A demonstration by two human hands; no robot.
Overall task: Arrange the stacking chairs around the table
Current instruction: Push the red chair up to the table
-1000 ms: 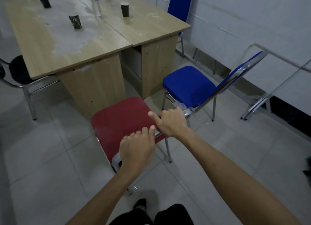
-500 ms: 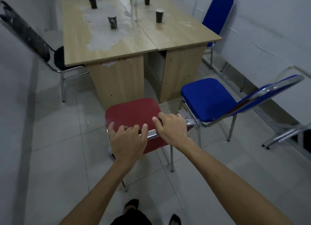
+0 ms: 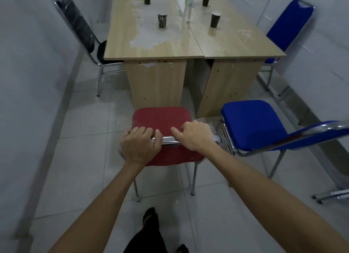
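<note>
A red chair (image 3: 160, 118) stands at the near end of the wooden table (image 3: 170, 44), its seat facing the table's end panel. My left hand (image 3: 140, 145) and my right hand (image 3: 194, 134) both grip the chrome top bar of its backrest. A blue chair (image 3: 251, 124) stands just right of it, its backrest leaning toward the right wall. Another blue chair (image 3: 287, 24) sits at the table's right side. At the table's left side a black chair (image 3: 79, 31) has its seat tucked under the tabletop.
Several dark paper cups (image 3: 162, 20) and a clear plastic bottle (image 3: 188, 5) stand on the table. White walls close in on both sides. A folded metal frame (image 3: 332, 195) lies on the tiled floor at right. My foot (image 3: 149, 215) is behind the red chair.
The red chair has swung from an angle to face the table end squarely. My hands have spread apart along its top bar, and the view has turned left, showing the black chair.
</note>
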